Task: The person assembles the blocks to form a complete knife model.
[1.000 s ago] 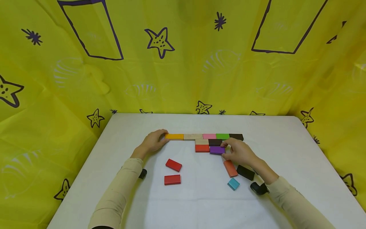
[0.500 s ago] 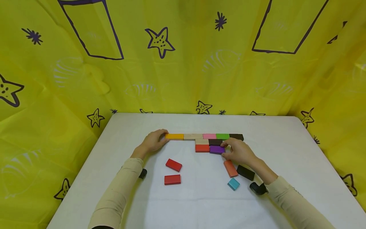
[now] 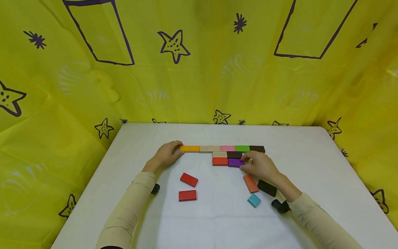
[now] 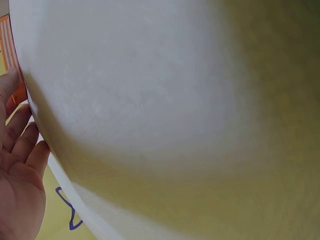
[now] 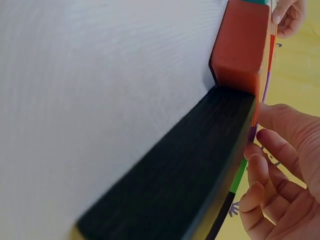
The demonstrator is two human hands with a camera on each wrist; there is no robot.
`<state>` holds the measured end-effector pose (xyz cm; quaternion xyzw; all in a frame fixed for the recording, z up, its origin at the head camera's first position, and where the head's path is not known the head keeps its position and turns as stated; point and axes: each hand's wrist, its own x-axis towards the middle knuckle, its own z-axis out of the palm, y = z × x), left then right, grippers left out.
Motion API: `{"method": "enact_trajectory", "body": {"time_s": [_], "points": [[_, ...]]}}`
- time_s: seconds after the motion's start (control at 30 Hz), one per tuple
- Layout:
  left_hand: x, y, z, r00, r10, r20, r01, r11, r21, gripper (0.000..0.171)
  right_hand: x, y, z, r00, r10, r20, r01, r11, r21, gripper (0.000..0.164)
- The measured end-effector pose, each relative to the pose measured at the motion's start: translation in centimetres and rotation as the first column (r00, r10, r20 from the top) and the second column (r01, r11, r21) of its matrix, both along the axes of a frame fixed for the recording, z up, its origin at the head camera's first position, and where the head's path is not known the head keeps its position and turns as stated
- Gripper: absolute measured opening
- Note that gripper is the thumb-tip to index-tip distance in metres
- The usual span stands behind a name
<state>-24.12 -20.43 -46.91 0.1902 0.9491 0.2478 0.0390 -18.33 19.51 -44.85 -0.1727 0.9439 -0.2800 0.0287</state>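
Note:
In the head view, a long row of wooden blocks lies flat: an orange block, a natural wood one, a pink one, a green one and a dark one. My left hand holds the orange block's left end between thumb and fingers. Against the row's front sit a short wood block and a dark block. Before these are a red-orange block and a purple block. My right hand pinches the purple block's right end.
Two red blocks lie at front left. A coral block, a black block and a small turquoise block lie under and before my right forearm. Yellow patterned cloth rises behind the white table.
The purple block has straightened slightly and sits closer to the dark block behind it, my right hand shifting a little with it. My left hand has stayed in place.

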Motion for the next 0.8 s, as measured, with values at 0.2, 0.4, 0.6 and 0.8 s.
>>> {"method": "enact_trajectory", "body": {"time_s": [0.2,0.4,0.6,0.8], "points": [[0.08,0.16,0.17,1.000,0.012,0.015,-0.012,1.000,-0.005,0.035,-0.12,-0.19,-0.21,1.000,0.000,-0.010,0.000,1.000,-0.010,0.025],[0.19,0.22,0.30,1.000,0.019,0.025,-0.019,1.000,-0.007,0.035,-0.14,-0.31,-0.12,1.000,-0.004,-0.002,0.004,1.000,-0.019,0.024],[0.14,0.16,0.27,1.000,0.015,0.021,-0.015,1.000,-0.002,0.035,-0.26,-0.40,-0.19,1.000,0.000,-0.013,0.000,1.000,-0.026,0.022],[0.09,0.09,0.22,1.000,0.017,0.023,-0.017,1.000,-0.007,0.035,-0.38,-0.44,-0.11,1.000,0.004,-0.012,-0.004,1.000,-0.022,0.020]]}}
